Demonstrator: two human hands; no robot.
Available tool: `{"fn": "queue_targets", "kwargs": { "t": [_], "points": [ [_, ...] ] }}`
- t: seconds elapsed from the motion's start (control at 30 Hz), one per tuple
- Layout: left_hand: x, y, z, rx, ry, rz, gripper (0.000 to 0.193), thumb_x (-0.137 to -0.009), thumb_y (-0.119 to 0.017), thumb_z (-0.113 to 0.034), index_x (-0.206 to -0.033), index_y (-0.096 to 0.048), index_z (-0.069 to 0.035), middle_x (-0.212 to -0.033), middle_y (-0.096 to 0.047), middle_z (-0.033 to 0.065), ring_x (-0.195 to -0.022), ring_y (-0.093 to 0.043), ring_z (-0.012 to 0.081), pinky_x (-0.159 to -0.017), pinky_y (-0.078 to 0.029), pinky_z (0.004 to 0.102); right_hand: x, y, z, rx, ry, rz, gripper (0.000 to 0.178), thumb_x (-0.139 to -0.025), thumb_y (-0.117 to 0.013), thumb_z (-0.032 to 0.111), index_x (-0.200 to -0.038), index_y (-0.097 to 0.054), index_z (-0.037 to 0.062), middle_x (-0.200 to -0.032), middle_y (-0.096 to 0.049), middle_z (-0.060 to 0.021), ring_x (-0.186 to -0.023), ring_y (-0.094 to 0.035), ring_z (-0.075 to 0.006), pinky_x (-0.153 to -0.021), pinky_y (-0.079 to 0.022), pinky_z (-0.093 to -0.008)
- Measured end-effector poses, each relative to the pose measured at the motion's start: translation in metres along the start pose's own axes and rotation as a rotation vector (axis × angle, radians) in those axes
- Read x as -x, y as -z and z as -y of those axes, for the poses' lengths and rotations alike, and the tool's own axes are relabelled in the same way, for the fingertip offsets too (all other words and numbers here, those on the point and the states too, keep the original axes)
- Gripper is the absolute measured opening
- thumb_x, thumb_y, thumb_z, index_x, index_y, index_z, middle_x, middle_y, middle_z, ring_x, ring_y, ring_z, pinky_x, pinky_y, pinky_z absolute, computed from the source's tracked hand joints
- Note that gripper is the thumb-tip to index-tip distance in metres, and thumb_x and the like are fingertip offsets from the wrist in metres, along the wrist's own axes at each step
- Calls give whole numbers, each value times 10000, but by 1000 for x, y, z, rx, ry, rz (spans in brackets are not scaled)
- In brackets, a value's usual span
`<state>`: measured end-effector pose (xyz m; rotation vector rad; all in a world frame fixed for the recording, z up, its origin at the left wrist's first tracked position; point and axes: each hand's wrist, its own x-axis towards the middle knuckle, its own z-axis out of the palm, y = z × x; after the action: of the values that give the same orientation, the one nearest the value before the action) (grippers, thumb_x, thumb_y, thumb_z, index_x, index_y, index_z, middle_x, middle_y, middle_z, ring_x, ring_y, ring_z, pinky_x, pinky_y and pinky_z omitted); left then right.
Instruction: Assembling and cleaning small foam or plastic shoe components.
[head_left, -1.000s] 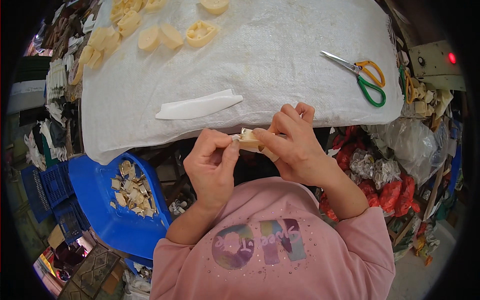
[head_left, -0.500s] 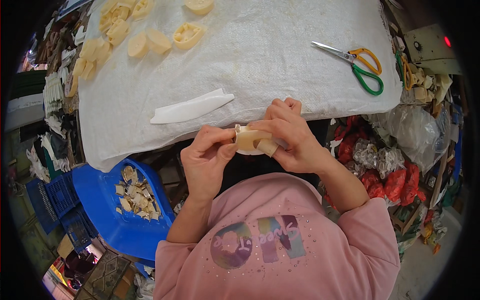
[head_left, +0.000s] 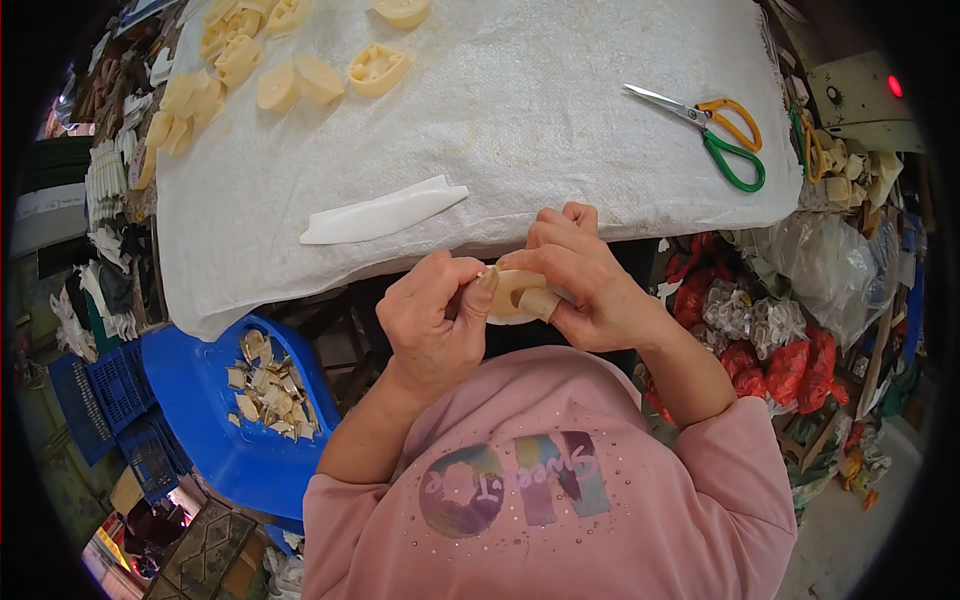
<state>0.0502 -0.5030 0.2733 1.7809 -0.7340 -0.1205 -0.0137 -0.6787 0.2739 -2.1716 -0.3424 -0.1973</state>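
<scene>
Between my two hands, just off the table's near edge, is a cream oval moulded piece (head_left: 510,308). My right hand (head_left: 590,285) grips it from the right, fingers along its far side and a thumb wrapped in a tan band at the near side. My left hand (head_left: 435,315) is closed in a pinch at the piece's left edge; a small pale tip shows between thumb and finger, too small to name. Beyond my hands, a curved white strip (head_left: 385,212) lies on the white woven cloth (head_left: 520,120) covering the table.
Several cream moulded pieces (head_left: 380,68) lie at the far left of the cloth. Scissors (head_left: 712,128) with orange and green handles rest open at the right. A blue plastic seat (head_left: 200,420) at lower left holds small scraps (head_left: 275,395). Red bags (head_left: 790,365) are at right.
My left hand has moved slightly right and turned, its thumb now upright against the piece's edge. My right hand keeps its grip, and the piece has shifted slightly toward me.
</scene>
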Motion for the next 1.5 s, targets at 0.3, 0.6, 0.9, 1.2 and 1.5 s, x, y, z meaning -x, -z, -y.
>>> {"fn": "queue_targets", "kwargs": {
  "t": [0.3, 0.6, 0.9, 1.2, 1.5],
  "points": [
    [3, -8, 1, 189, 21, -65, 187, -761, -742, -146, -779, -610, -14, -658, -496, 23, -535, -434, 112, -481, -362, 235, -4, 4, -2, -38, 41, -95, 372, -620, -637, 8, -970, -622, 132, -758, -457, -15, -787, -442, -200, -757, -249, -384],
    [0, 0, 15, -111, -357, -180, 199, -674, -785, -72, -803, -633, -68, -781, -512, 18, -768, -472, 219, -674, -387, 298, -10, 8, -1, 362, 218, -34, 370, -669, -695, 173, -1035, -644, 177, -990, -517, -74, -980, -441, -273, -859, -247, -450],
    [-4, 14, 9, -80, -333, -360, 324, -595, -677, 148, -817, -615, -81, -789, -468, 55, -758, -477, 238, -723, -424, 327, 15, -2, 9, -341, -62, -502, 426, -787, -710, 203, -1137, -534, 37, -1189, -502, -201, -1089, -475, -278, -908, -376, -372],
    [8, 3, 8, 27, -487, -44, 290, -677, -617, 133, -894, -517, -32, -1014, -586, 174, -845, -592, 308, -757, -498, 454, 13, -34, 19, -1095, -415, -658, 256, -963, -473, 181, -1114, -469, -26, -993, -592, -138, -946, -607, -205, -840, -518, -360],
    [12, 6, -19, 50, -459, 97, 386, -701, -577, 165, -966, -460, -90, -1025, -496, 121, -870, -601, 291, -800, -479, 487, 7, -29, 1, -1271, -616, -586, 231, -954, -488, 233, -1006, -504, 9, -880, -611, -108, -800, -638, -196, -719, -550, -343]
  ]
}}
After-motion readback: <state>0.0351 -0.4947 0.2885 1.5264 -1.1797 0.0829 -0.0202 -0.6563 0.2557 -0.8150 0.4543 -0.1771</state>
